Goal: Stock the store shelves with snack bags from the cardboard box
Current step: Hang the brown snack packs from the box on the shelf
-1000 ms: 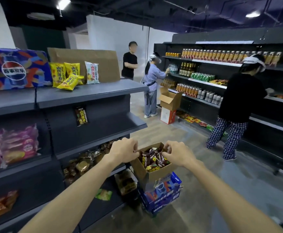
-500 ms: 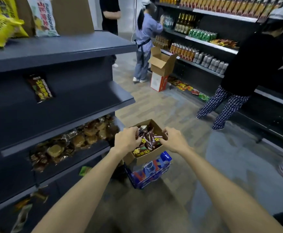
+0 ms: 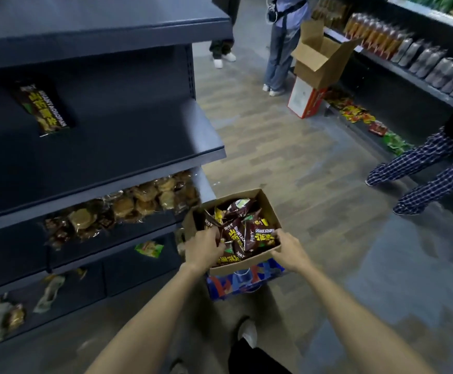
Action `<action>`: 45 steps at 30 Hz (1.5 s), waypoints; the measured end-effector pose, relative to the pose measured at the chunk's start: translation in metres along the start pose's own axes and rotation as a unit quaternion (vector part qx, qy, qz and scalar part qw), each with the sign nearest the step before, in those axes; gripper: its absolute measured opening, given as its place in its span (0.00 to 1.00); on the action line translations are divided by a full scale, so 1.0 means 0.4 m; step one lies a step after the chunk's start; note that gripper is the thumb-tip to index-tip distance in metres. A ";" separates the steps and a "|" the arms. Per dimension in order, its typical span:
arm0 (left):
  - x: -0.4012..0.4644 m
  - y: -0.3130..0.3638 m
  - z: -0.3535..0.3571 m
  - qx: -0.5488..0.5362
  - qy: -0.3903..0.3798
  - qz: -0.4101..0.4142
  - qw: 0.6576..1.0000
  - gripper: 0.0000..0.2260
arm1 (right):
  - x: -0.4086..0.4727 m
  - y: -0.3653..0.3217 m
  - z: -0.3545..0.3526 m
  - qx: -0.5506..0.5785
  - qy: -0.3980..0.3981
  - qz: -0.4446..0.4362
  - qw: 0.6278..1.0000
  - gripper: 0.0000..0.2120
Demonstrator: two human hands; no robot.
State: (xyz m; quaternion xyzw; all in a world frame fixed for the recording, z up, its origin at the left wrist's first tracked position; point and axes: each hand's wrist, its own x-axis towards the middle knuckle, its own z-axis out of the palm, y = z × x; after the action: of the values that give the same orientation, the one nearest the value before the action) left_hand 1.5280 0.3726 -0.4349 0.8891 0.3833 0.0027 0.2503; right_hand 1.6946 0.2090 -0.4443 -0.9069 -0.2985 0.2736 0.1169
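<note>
An open cardboard box [image 3: 270,205] full of dark brown snack bags [image 3: 240,225] with yellow print sits on a blue patterned carton [image 3: 243,282] beside the dark grey shelf unit [image 3: 128,155]. Both hands are inside the box at its near edge. My left hand [image 3: 205,248] has its fingers curled among the bags on the left. My right hand [image 3: 290,249] grips a brown bag at the right near corner. One matching brown bag [image 3: 42,106] lies on the middle shelf, far left.
Wrapped pastries [image 3: 123,209] fill the shelf below, and loose packets lie on the lowest shelves. Across the aisle stand drink shelves [image 3: 414,58], another open box [image 3: 319,55] and two people; checked trouser legs [image 3: 425,168] are nearest. My shoe [image 3: 248,333] is below the box.
The camera has tilted further down and closer to the box. Both hands have pushed deeper among the bags, the right one closing on a bag.
</note>
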 end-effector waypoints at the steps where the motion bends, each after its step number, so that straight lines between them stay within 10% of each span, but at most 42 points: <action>1: 0.011 0.010 0.017 -0.004 0.009 -0.017 1.000 0.07 | 0.029 0.017 0.002 -0.004 -0.015 -0.004 1.000 0.26; 14: 0.066 -0.058 0.161 -0.087 -0.001 -0.110 0.990 0.12 | 0.235 0.086 0.087 -0.131 -0.131 -0.125 0.975 0.27; 20: 0.135 -0.110 0.201 -0.112 -0.022 -0.103 0.988 0.30 | 0.286 0.096 0.106 -0.219 -0.154 -0.167 0.949 0.32; 38: 0.326 -0.180 0.359 -0.002 -0.087 -0.053 0.995 0.40 | 0.427 0.095 0.165 -0.280 -0.118 -0.204 0.931 0.36; 45: 0.387 -0.142 0.304 -0.016 -0.138 -0.017 0.990 0.34 | 0.378 0.057 0.109 -0.231 0.018 -0.190 0.954 0.35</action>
State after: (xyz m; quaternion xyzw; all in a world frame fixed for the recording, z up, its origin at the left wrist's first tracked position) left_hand 1.6228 0.4575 -0.5959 0.8702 0.3600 -0.1182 0.3150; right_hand 1.7824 0.2845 -0.5532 -0.8405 -0.5180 0.1536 -0.0409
